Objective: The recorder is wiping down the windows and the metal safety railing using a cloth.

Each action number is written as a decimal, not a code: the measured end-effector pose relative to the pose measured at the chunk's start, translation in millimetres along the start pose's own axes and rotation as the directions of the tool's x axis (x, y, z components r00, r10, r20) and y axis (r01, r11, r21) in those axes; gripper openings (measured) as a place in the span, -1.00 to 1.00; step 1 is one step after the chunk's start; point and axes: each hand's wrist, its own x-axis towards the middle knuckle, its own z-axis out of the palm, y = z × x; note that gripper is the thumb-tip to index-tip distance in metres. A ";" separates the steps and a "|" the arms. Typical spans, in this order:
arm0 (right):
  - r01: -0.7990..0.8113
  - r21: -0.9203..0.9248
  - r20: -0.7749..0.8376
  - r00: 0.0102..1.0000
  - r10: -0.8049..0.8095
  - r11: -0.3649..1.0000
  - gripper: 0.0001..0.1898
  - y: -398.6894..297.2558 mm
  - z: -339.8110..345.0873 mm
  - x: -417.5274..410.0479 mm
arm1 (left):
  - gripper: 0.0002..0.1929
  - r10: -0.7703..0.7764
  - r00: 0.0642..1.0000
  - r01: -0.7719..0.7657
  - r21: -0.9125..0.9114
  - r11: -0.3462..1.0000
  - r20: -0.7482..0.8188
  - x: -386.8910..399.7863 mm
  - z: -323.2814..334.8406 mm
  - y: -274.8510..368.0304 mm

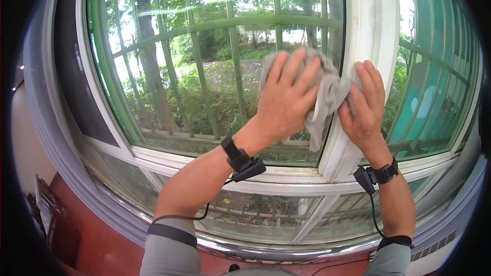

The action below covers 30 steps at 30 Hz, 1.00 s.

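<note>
My left hand (285, 99) presses a crumpled grey cloth (326, 96) flat against the window pane (207, 96), near the pane's right edge. Its fingers are spread over the cloth, and a loose end hangs down beside the thumb. To the right, my right hand (364, 103) rests on the white window frame (378, 19) between two panes. Something grey, perhaps part of the cloth, shows under its fingers; whether it grips this cannot be told. Each wrist wears a black strap with a small device and a cable.
Green bars (195, 27) stand outside the glass, with trees behind. A polished metal rail (268, 253) runs below the window. Grey curtains (73, 184) hang at both sides. Dark furniture (46, 214) stands on the red floor (103, 245) at the lower left.
</note>
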 end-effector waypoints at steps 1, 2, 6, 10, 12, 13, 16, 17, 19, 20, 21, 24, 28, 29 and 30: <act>-0.001 0.005 0.000 1.000 0.001 1.000 -0.61 -0.1 -1.1 -0.6 | -0.48 -0.002 1.000 0.002 0.002 1.000 0.004 -11.8 -3.0 2.9; -0.003 0.017 0.006 1.000 0.003 1.000 -0.60 -0.1 -2.4 -0.7 | -0.50 0.027 0.996 -0.025 -0.018 1.000 0.081 -25.1 -9.5 3.4; -0.002 0.030 0.010 1.000 0.002 1.000 -0.60 -0.5 -3.6 -0.8 | -0.52 0.043 0.969 -0.039 -0.024 0.999 0.242 -76.1 -40.2 -9.6; 0.007 0.015 0.006 1.000 -0.007 1.000 -0.63 0.5 -5.5 -0.8 | -0.50 -0.010 0.951 -0.005 0.050 0.999 0.309 -127.2 -75.5 -42.5; 0.013 0.003 -0.001 1.000 -0.013 1.000 -0.64 1.0 -4.6 -1.7 | -0.42 -0.079 0.966 0.074 0.031 0.997 0.246 -149.1 -94.4 -60.6; 0.017 0.005 0.000 1.000 -0.017 1.000 -0.64 1.3 -3.6 -2.7 | -0.42 -0.083 0.966 0.077 0.033 0.996 0.244 -158.5 -103.5 -71.3; 0.023 -0.010 -0.001 1.000 -0.023 1.000 -0.64 0.6 -1.9 -3.1 | -0.39 -0.218 0.959 0.182 0.197 0.963 0.179 -184.8 -134.5 -110.2; 0.021 -0.009 -0.005 1.000 -0.021 1.000 -0.64 -0.3 -1.2 -2.6 | -0.40 -0.260 0.953 0.215 0.259 0.942 0.155 -190.8 -142.7 -123.7; 0.022 -0.016 -0.002 1.000 -0.022 1.000 -0.65 -0.1 -0.6 -3.2 | -0.42 -0.262 0.962 0.229 0.290 0.929 0.078 -179.4 -153.1 -140.3; 0.020 -0.024 -0.002 1.000 -0.020 1.000 -0.65 0.1 -0.5 -3.9 | -0.44 -0.256 0.967 0.241 0.325 0.915 0.005 -171.7 -155.4 -147.7; 0.019 -0.031 -0.004 1.000 -0.020 0.999 -0.64 -0.6 -0.8 -3.1 | -0.44 -0.258 0.966 0.244 0.325 0.914 0.001 -165.2 -152.6 -155.3; 0.008 -0.038 0.002 1.000 -0.008 0.999 -0.64 -2.4 -1.4 -2.9 | -0.51 -0.448 0.868 0.486 0.177 0.856 -0.214 -135.2 -132.2 -170.4; 0.009 -0.047 0.006 1.000 -0.009 0.999 -0.63 0.3 -3.5 -4.1 | -0.50 -0.198 0.950 0.270 0.312 0.911 -0.243 -69.4 -100.1 -148.7; 0.010 -0.038 0.000 1.000 -0.010 0.999 -0.63 -1.0 -2.6 -3.4 | -0.46 -0.137 0.963 0.214 0.351 0.912 -0.232 -56.3 -93.0 -137.2; 0.010 -0.028 -0.007 1.000 -0.010 1.000 -0.62 -2.1 -1.0 -2.5 | -0.42 -0.182 0.951 0.246 0.255 0.935 -0.251 -44.6 -85.8 -124.5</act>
